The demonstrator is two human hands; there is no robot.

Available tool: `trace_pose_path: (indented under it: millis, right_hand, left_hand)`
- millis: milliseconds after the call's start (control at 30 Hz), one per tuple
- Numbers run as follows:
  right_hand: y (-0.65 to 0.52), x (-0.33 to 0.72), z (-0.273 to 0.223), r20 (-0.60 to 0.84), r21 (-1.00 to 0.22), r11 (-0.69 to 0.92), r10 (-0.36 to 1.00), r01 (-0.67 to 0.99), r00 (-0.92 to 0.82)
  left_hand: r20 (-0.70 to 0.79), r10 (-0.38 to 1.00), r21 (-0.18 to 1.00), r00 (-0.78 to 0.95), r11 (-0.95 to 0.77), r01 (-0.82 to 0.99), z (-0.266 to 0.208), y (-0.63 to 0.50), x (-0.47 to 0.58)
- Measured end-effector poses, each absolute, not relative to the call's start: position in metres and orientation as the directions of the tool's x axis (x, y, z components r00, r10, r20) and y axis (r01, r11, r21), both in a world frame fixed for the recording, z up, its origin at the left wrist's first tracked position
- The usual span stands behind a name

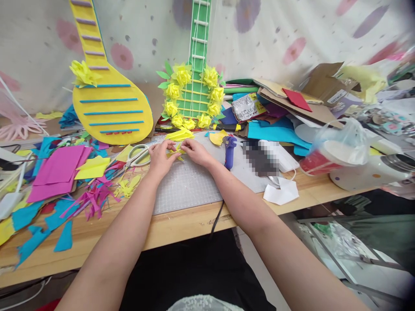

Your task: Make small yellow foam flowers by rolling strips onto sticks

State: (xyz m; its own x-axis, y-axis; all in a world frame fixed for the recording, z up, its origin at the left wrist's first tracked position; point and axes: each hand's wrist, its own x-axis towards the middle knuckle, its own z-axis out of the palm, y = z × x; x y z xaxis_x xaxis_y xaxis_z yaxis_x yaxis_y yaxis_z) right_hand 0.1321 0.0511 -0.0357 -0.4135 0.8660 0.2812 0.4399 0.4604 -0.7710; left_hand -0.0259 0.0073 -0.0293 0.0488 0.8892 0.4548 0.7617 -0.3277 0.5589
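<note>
Both my hands meet over the grey cutting mat (pixel 186 185) around a small piece of yellow paper (pixel 177 154). My left hand (pixel 162 159) pinches it from the left, fingers bent. From the right, the fingertips of my right hand (pixel 195 152) are closed on the same piece, partly hiding it. Just beyond my fingers lie more folded yellow paper pieces (pixel 180 134). A purple glue gun (pixel 230 152) rests right of my right hand. White-handled scissors (pixel 138 156) lie beside my left hand.
Behind stand a yellow paper instrument (pixel 113 99) and a green one (pixel 200 43) with yellow flowers. Pink sheets (pixel 60 170) and coloured scraps cover the left side. Right are a cardboard pile (pixel 298 103), a bagged red cup (pixel 324 155) and a white flask (pixel 359 175).
</note>
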Motion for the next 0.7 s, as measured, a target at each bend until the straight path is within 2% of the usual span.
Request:
trace_pose_path:
  millis: [267,500,700]
  right_hand:
    - [0.038,0.136,-0.029,0.290,-0.772,0.461,0.868,0.437,-0.404]
    - [0.033,0.132,-0.024,0.259,-0.780,0.375,0.922,0.500,-0.288]
    - [0.039,0.132,-0.026,0.204,-0.811,0.306,0.947,0.499,-0.249]
  left_hand:
    - [0.490,0.871,0.546,0.043,-0.344,0.764,-0.027,0.005,-0.024]
    - [0.582,0.809,0.418,0.079,-0.381,0.825,-0.028,0.006,-0.024]
    - [0.629,0.770,0.352,0.112,-0.410,0.841,-0.025,0.004,-0.024]
